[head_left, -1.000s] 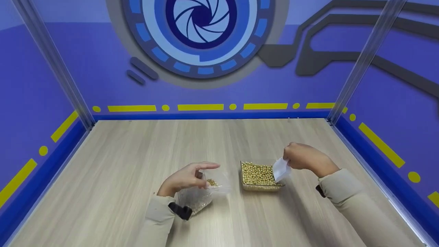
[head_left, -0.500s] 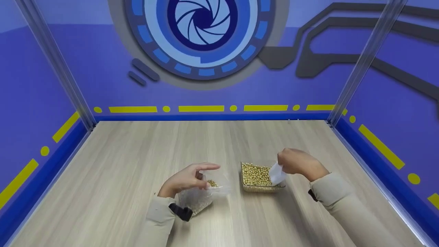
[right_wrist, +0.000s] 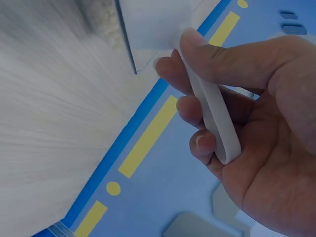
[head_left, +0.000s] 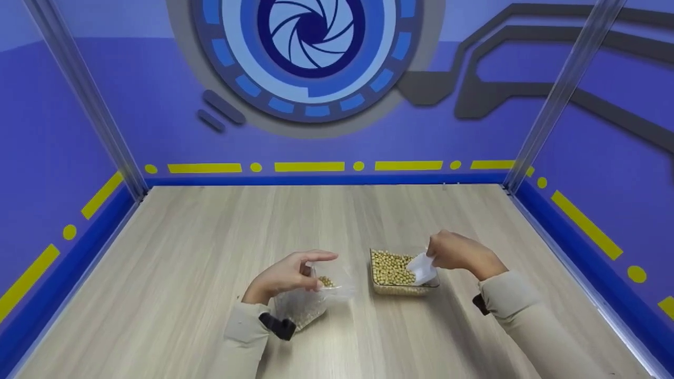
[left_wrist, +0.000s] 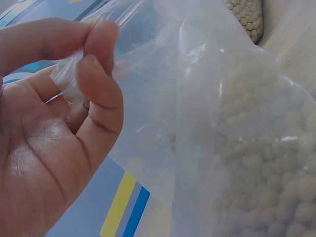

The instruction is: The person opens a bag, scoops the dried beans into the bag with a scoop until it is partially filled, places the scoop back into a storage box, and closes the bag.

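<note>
My left hand (head_left: 281, 275) pinches the mouth edge of a clear plastic bag (head_left: 304, 308) that rests on the table. Pale yellow soybeans (left_wrist: 279, 192) fill the lower part of the bag in the left wrist view. To the right stands a clear rectangular container (head_left: 403, 289), nearly full of soybeans (head_left: 388, 266). My right hand (head_left: 457, 253) grips a white scoop (head_left: 423, 271) by its handle, over the container's right side. The scoop's tip is down among the soybeans. In the right wrist view the fingers wrap the flat scoop handle (right_wrist: 215, 116).
The light wood table (head_left: 210, 226) is bounded by blue printed panels (head_left: 295, 147) at the back and both sides. Metal posts (head_left: 547, 100) stand at the rear corners. A narrow strip of table lies between bag and container.
My right hand has moved left and slightly down, and the scoop has pushed further into the soybeans. My left hand and the bag have stayed in place.
</note>
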A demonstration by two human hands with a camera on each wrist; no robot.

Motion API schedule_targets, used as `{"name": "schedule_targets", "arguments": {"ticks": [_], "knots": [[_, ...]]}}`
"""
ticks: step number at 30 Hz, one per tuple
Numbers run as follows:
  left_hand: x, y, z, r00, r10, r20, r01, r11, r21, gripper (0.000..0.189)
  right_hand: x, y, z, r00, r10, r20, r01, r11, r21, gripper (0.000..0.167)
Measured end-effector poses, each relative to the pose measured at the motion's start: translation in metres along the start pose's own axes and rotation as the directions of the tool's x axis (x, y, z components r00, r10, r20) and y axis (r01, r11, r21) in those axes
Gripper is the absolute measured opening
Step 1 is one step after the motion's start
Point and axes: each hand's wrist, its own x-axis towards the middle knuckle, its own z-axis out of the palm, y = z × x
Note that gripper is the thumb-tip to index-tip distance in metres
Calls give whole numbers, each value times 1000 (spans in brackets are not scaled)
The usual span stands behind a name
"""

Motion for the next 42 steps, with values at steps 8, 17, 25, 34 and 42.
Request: {"name": "schedule_targets", "arguments": {"ticks": [8,17,25,34,42], "knots": [[1,-1,1,1000,3,2,-3,1000,12,65,-3,13,14,998,-27,-50,32,993,112,21],[1,-1,2,1000,5,8,-5,1000,-12,65,-2,26,28,986,-98,-134,113,987,115,21],[2,-4,2,1000,12,11,-12,1000,-18,65,1,30,39,948,-229,-219,254,962,96,17],[1,-2,3,1000,0,13,0,1000,-24,65,3,30,46,944,-231,-233,265,956,126,13],[2,-4,3,1000,6,18,-6,1000,-15,64,6,29,51,950,-204,-237,244,957,154,22]]}}
